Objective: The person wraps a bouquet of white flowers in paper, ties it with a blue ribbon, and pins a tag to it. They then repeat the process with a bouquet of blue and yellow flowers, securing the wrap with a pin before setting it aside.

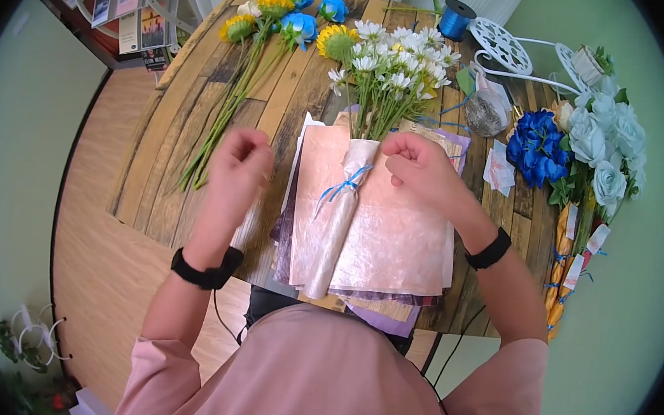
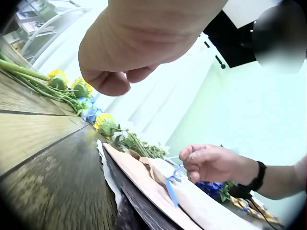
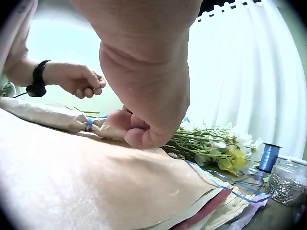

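Note:
A bouquet of white daisy-like flowers (image 1: 394, 64) lies stems toward me, its stalks rolled in a pale paper wrap (image 1: 331, 242). Round the wrap's upper part, a blue ribbon (image 1: 346, 184) is tied in a bow with loose ends. My left hand (image 1: 237, 170) is raised left of the bouquet, fingers curled, with nothing visible in them. On the other side my right hand (image 1: 428, 174) hovers over the paper sheets (image 1: 403, 244), its fingers curled too and no object showing between them. Both hands are apart from the ribbon.
Loose sunflowers (image 1: 239, 28) and blue flowers (image 1: 298, 27) lie at the left on the wooden table (image 1: 157, 155). A blue ribbon spool (image 1: 456, 21) stands at the back, near a jar of pins (image 3: 286, 184). Dark blue blooms (image 1: 538, 148) and pale blue roses (image 1: 610, 143) are at right.

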The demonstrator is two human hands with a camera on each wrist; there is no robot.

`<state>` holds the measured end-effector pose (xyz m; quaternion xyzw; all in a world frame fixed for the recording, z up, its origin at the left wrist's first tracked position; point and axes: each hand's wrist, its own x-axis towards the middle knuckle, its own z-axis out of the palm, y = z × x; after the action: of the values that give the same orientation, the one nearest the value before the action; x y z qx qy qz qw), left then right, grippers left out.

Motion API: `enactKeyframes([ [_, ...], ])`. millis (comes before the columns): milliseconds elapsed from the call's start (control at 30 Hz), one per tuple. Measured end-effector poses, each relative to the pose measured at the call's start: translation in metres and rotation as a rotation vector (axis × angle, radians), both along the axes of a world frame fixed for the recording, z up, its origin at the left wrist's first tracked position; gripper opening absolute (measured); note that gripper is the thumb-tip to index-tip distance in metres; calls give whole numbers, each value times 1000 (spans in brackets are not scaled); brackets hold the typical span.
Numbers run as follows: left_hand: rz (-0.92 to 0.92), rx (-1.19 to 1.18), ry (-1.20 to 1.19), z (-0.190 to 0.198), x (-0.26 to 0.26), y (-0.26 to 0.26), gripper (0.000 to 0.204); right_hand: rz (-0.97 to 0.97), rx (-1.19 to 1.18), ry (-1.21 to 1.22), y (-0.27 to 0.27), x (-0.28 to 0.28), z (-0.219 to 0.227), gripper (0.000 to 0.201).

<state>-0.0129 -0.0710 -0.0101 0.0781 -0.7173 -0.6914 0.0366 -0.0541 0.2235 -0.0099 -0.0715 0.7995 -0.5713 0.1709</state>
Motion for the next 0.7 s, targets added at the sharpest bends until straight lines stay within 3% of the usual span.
enactKeyframes([
  [100,-470,-179,-129,-5,34,21,20,61,69,-33,3,8,-7,16],
  [133,-471,-177,-128,-3,41,29,20,107,83,-69,3,14,-13,19],
  [200,-560,-530,-57,4,51,44,27,149,101,-101,3,26,-14,21],
  [300,-482,-669,-49,5,51,61,35,278,245,-61,2,46,-6,28],
  [367,-482,-709,-74,-2,47,69,42,379,245,167,0,54,-4,27],
  [467,-430,-813,-24,-5,45,76,47,394,240,73,4,60,5,29],
  [567,-359,-631,-145,-10,43,76,47,352,209,21,17,60,6,29],
  [667,-394,33,-403,-24,36,63,40,252,148,11,41,55,2,27],
  [700,-394,29,-404,-23,36,60,40,181,110,19,49,51,0,26],
])
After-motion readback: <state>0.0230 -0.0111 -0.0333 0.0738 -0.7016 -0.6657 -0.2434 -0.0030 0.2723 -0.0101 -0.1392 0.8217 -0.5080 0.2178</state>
